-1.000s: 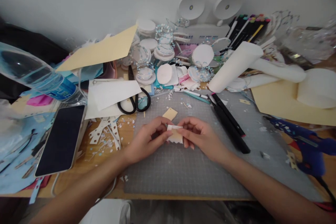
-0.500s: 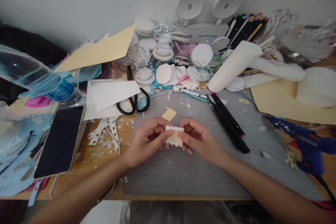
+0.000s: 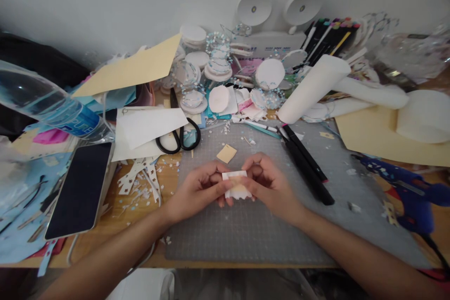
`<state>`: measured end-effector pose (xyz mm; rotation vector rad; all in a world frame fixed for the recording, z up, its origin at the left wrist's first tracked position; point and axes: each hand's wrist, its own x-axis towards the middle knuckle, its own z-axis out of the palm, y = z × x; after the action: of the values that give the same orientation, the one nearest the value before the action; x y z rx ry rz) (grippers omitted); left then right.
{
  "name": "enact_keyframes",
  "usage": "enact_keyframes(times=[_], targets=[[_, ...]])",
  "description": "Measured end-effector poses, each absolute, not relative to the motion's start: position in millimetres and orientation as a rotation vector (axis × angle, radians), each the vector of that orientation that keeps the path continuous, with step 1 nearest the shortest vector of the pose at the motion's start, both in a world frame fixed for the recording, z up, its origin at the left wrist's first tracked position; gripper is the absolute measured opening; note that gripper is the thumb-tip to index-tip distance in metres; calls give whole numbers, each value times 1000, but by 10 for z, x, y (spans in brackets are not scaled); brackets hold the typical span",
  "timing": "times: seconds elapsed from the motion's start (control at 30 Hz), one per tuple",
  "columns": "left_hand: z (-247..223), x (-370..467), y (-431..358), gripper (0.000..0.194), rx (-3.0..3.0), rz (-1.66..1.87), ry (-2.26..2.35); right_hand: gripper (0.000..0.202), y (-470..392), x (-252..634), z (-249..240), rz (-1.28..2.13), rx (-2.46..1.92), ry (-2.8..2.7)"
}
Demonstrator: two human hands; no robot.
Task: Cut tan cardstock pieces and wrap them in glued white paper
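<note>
Between my two hands is a small piece of white paper (image 3: 236,192) with a pale yellow patch in its middle and an uneven lower edge. My left hand (image 3: 206,185) pinches its left side, thumb on top. On the other side my right hand (image 3: 269,186) grips it the same way, with the thumb lying over the yellow patch. The fingertips beneath the paper are partly hidden. Just beyond my hands, a small yellow card (image 3: 226,153) lies on the grey cutting mat (image 3: 246,239).
Black-handled scissors (image 3: 178,136) and a phone (image 3: 80,190) lie to the left, near a water bottle (image 3: 52,103). Black markers (image 3: 305,164) rest on the mat's right. A blue glue gun (image 3: 411,192) is at far right. White rolls (image 3: 314,89) and decorated discs (image 3: 218,68) crowd the back.
The white paper has shifted slightly and its upper edge now lies flatter. My right thumb has slid a little over it. Everything else stays in place.
</note>
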<state>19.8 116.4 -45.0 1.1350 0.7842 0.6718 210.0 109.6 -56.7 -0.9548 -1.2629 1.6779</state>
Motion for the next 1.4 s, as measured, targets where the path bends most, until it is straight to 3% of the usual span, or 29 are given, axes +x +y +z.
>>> enact_keyframes(times=[0.3, 0.63, 1.4], targets=[[-429, 189, 1180, 21, 1195, 701, 869, 31, 1150, 2121, -575, 2014, -952, -1161], [-429, 183, 1165, 19, 1215, 712, 897, 24, 1109, 2103, -584, 1864, -740, -1270], [-416, 201, 1144, 20, 1075, 792, 696, 18, 1077, 2072, -580, 1683, -893, -1288]])
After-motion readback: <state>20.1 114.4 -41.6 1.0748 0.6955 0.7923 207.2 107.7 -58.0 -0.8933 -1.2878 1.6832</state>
